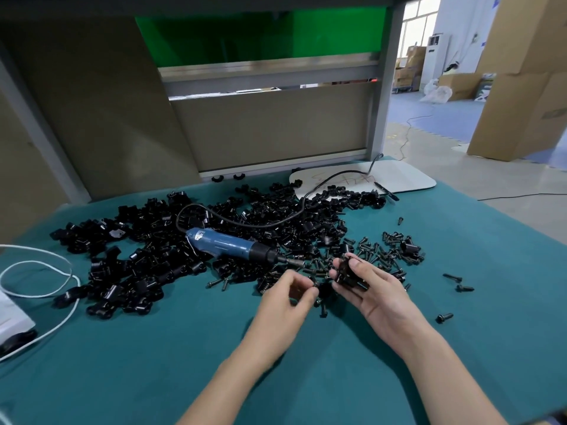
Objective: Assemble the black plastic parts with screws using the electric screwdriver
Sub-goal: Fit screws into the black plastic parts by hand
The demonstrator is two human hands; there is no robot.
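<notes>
A big heap of black plastic parts covers the middle of the teal table. The blue electric screwdriver lies on the heap, its bit pointing right toward my hands. Black screws are scattered to the right of the heap. My right hand holds a black plastic part between thumb and fingers. My left hand has its fingers curled, and its fingertips pinch a small black screw just left of that part.
A white cable loops at the table's left edge beside a white box. A white board lies at the far right corner with the screwdriver's black cord across it. Loose screws lie near the right.
</notes>
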